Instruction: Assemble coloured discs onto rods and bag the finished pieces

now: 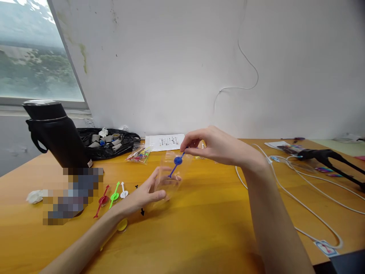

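A blue arrow spinner (178, 161) hangs tilted from the fingertips of my right hand (209, 144), which pinch its upper end. My left hand (151, 188) has its fingers around a clear plastic bag (186, 164). The spinner is at the bag; whether it is inside or in front of it I cannot tell. Left of my left hand lie a red spinner (103, 200), a green spinner (114, 196) and a white spinner (124, 194). A black arrow (142, 212) and a yellow spinner (122, 225) are partly hidden by my left arm.
A black flask (58, 133) stands at the left, before a black plastic bag (129, 139) with scraps. Behind my hands lie a packet of coloured pieces (138, 153) and a white paper packet (162, 142). White cables (308, 220) and a black frame (322, 156) occupy the right.
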`<state>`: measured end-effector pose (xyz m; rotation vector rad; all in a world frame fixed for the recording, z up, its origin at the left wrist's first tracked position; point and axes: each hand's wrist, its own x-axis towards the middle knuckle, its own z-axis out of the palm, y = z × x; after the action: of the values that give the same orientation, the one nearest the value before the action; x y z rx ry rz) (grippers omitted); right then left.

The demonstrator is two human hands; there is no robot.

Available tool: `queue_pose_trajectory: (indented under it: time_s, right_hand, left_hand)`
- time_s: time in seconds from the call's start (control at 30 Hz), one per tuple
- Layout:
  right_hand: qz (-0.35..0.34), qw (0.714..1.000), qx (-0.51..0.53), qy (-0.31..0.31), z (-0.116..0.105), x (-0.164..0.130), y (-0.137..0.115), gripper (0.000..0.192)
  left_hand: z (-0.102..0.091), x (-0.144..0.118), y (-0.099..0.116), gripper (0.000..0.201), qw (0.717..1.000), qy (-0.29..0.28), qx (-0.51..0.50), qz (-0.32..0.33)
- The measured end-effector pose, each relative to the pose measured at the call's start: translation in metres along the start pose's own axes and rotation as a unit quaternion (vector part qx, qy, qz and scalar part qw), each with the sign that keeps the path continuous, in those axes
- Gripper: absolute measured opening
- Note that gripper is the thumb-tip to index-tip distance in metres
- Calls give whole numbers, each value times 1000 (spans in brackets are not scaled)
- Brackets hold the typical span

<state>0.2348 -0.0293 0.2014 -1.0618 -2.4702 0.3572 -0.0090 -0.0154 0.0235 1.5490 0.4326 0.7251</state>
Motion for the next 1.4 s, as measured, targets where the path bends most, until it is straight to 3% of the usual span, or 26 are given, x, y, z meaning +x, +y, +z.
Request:
queue_pose_trajectory:
  time_s: [0.17,0.43,0.57,0.7,0.8,0.9,1.03,1.13,1.27,1.4]
  right_hand:
    - [-5,1000,1,-25,0,-1,0,19]
    - [-29,997,29,-59,8,3,-8,19]
    - [-41,998,49,9,9,7,-12,24]
    - [-44,995,73,60,9,9,-17,26]
    - [-55,993,107,-3,11,10,-19,24]
    - [-42,983,120,-135,24,17,-14,20]
    - [30,952,70,-297,71,36,-4,20]
    - [37,918,24,-393,119,51,-2,36]
    - [4,901,12,-435,162,60,-3,36]
    - [2,909,9,-417,168,61,2,23]
  left_hand:
    - [-1,-1,-6,80,999,12,38,-21]
    - [-2,5,-12,66,993,73,95,-2]
    - [-4,7,-13,46,988,113,101,-7]
    - [-11,9,-9,41,976,183,118,26]
    - [-21,10,-4,41,957,249,137,63]
    - [-32,10,0,42,925,326,171,93]
    - [-41,10,1,43,888,403,185,121]
    - [-46,10,-3,42,871,429,193,140]
    - [-50,11,-7,42,875,421,186,148]
    - [-51,11,-9,41,873,422,194,151]
